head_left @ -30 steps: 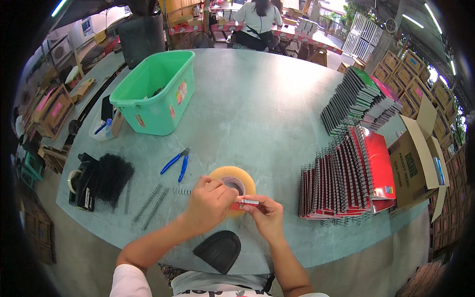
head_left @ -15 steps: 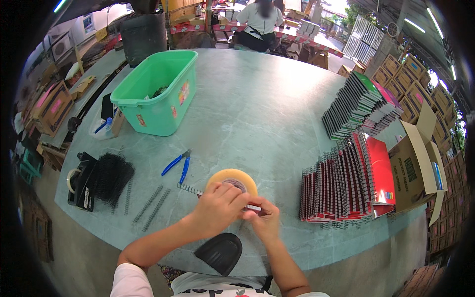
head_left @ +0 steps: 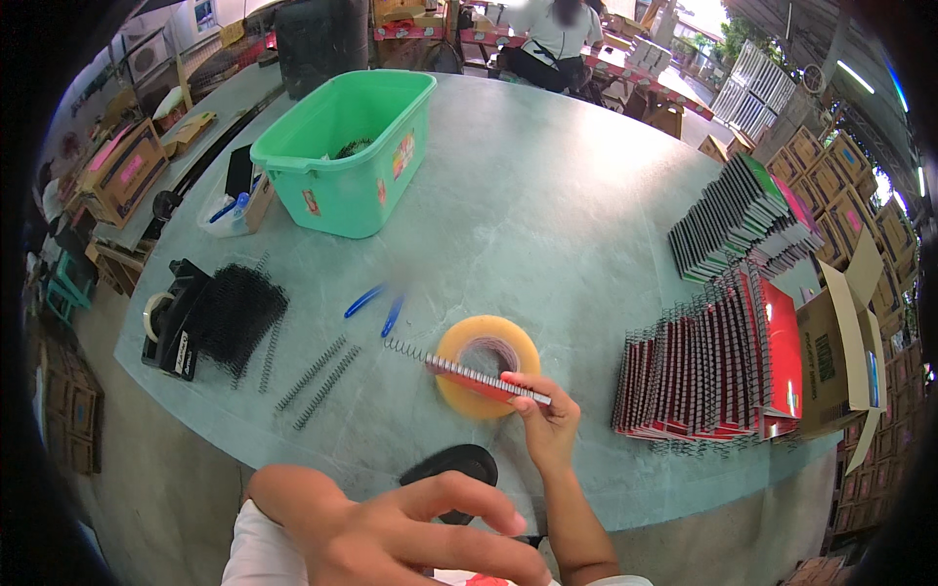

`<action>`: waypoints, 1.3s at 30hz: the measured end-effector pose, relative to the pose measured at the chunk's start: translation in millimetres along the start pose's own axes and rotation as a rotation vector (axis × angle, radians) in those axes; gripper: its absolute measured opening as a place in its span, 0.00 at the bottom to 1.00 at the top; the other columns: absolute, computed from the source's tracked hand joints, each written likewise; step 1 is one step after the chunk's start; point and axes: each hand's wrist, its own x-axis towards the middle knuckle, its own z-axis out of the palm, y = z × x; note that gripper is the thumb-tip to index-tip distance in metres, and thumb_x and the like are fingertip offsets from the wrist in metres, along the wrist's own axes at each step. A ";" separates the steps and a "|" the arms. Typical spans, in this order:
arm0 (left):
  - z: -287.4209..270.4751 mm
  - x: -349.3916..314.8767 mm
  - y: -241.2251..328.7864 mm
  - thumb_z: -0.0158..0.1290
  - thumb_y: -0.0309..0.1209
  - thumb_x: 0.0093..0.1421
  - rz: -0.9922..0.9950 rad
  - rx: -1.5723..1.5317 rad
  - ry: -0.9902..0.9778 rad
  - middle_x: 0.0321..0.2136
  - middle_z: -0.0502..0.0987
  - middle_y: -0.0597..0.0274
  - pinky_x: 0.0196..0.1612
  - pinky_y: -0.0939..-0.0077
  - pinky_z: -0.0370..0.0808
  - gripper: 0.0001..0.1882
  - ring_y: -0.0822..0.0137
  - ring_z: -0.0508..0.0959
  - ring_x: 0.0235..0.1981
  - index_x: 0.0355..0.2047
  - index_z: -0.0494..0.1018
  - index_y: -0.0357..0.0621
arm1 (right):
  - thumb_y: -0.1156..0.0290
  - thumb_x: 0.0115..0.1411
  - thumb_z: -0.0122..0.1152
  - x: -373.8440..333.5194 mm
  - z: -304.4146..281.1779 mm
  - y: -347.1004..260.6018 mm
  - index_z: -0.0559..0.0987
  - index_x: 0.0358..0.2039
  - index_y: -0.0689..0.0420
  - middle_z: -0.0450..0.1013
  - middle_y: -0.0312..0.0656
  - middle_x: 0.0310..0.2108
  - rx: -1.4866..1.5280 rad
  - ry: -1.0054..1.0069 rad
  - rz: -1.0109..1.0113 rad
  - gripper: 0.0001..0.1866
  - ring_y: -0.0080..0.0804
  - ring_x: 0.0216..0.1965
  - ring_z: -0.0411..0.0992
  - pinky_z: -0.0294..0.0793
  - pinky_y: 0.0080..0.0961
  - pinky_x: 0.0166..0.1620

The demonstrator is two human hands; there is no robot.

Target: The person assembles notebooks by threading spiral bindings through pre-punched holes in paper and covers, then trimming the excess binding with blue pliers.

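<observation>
My right hand (head_left: 550, 422) pinches a thin red notebook (head_left: 472, 381) by its right end, held edge-up over a roll of clear yellowish tape (head_left: 528, 350). A dark spiral coil (head_left: 404, 349) sticks out past the notebook's left end and runs along its punched edge. Close to the camera, my left hand (head_left: 401, 537) is open and holds nothing, its fingers apart. Behind that hand lies a black rounded object (head_left: 457, 461), partly covered. Blue-handled pliers (head_left: 393, 316) rest beyond the coil, their tips blurred.
Left are loose coils (head_left: 327, 386), a black coil pile (head_left: 234, 317), a tape dispenser (head_left: 179, 332) and a green tub (head_left: 342, 186). Right stand red notebooks (head_left: 684, 361), green-covered notebooks (head_left: 733, 215) and an open carton (head_left: 835, 361). A person (head_left: 559, 44) sits beyond the table.
My left hand has let go of the notebook and come back toward me, opening. My right hand still holds the notebook, now tilted with its coil in plain sight. The view has shifted slightly.
</observation>
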 end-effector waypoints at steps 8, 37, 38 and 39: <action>11.1 -5.7 -3.2 0.54 0.29 0.56 -0.001 0.045 0.000 0.30 0.77 0.57 0.33 0.69 0.69 0.06 0.62 0.75 0.31 0.29 0.77 0.39 | 0.75 0.56 0.60 1.8 -3.9 6.1 0.77 0.39 0.63 0.75 0.46 0.40 -0.028 0.052 -0.128 0.09 0.30 0.41 0.74 0.72 0.24 0.46; -3.5 -70.7 -98.7 0.58 0.32 0.49 -0.620 0.843 -0.562 0.33 0.74 0.56 0.40 0.64 0.66 0.11 0.57 0.73 0.36 0.33 0.73 0.42 | 0.78 0.59 0.55 2.6 -8.3 -6.8 0.73 0.47 0.63 0.75 0.43 0.41 0.182 0.041 -0.014 0.15 0.24 0.42 0.72 0.72 0.20 0.44; -1.2 -69.6 -99.8 0.58 0.32 0.50 -0.614 0.822 -0.538 0.34 0.74 0.56 0.40 0.64 0.66 0.12 0.57 0.73 0.36 0.34 0.73 0.42 | 0.78 0.59 0.56 2.5 -10.4 -3.6 0.74 0.47 0.63 0.75 0.43 0.40 0.154 0.028 -0.022 0.14 0.23 0.41 0.72 0.72 0.19 0.44; 1.2 -68.7 -101.2 0.57 0.32 0.50 -0.607 0.801 -0.513 0.34 0.74 0.56 0.41 0.65 0.66 0.12 0.57 0.74 0.37 0.35 0.73 0.42 | 0.79 0.59 0.57 2.5 -13.9 2.6 0.74 0.46 0.63 0.75 0.42 0.40 0.127 0.015 -0.030 0.14 0.23 0.41 0.72 0.72 0.19 0.44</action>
